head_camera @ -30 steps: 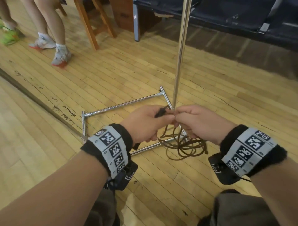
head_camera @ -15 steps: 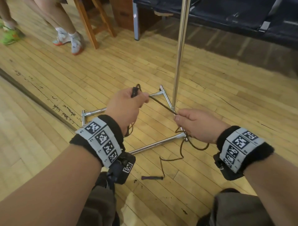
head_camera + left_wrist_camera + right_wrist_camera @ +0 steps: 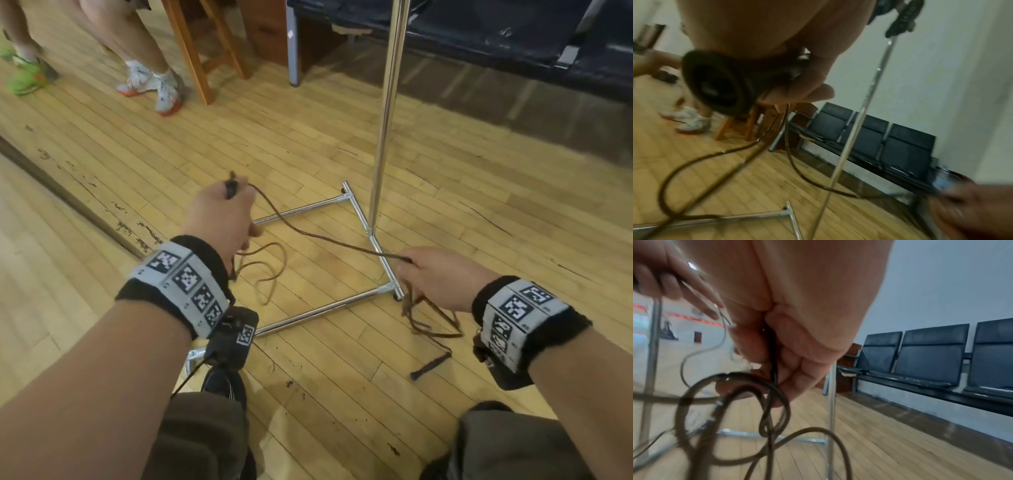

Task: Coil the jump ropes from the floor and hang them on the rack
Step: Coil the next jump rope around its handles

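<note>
Left hand [image 3: 219,219], left of centre in the head view, fingers curled round a black jump-rope handle [image 3: 231,187] plus a couple of rope loops that droop below it toward the floor. Brown jump rope [image 3: 329,240] runs from that fist down and right across the frame to the right hand [image 3: 442,277], which pinches it between thumb and fingers, other fingers curled around more strands. Below the right hand loose loops hang and lie on the wooden floor [image 3: 479,192]. The rope's second black handle [image 3: 431,366] lies on the floor at lower right, well apart from both hands. Chrome rack [image 3: 386,113]: upright pole rises centre-top, its tube base frame on the floor between and under the hands. Black bench seats [image 3: 513,37] along top right. Wooden stool legs [image 3: 191,51] and another person's white sneakers [image 3: 150,85] upper left.
</note>
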A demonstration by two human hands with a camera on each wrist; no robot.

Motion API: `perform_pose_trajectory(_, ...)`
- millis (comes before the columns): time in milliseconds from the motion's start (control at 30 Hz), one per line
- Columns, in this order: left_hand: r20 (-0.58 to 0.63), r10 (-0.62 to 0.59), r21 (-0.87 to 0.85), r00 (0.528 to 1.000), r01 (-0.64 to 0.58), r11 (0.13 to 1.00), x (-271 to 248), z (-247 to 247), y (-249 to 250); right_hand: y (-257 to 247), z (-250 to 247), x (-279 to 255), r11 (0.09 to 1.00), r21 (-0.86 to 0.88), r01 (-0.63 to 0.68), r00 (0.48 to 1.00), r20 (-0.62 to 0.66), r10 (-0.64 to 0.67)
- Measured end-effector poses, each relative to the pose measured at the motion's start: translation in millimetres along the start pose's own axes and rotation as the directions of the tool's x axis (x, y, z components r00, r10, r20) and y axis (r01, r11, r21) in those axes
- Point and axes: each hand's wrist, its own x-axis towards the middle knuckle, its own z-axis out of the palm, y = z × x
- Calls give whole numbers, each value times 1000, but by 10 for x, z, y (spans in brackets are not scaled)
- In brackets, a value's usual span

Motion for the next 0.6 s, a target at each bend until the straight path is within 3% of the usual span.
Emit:
perform_pose_trajectory(100,221,90,92,971,-113,989,-183,203,-32,-251,-79,-69,990,98,103,993,-76,-95)
perform_pose_trajectory(200,381,103,112,919,-156,981,-305,386,-49,-409,-100,-120,977,134,167,983,-105,-153)
perform_pose_trajectory(467,331,9,76,943,-36,997,-314,447,-54,-474,-66,-103,965,118,232,961,-178,-210)
perform_pose_trajectory(600,523,144,-21,840,-156,988,-372,438,-62,-541,-40,-117,938,195,286,938,-256,-233)
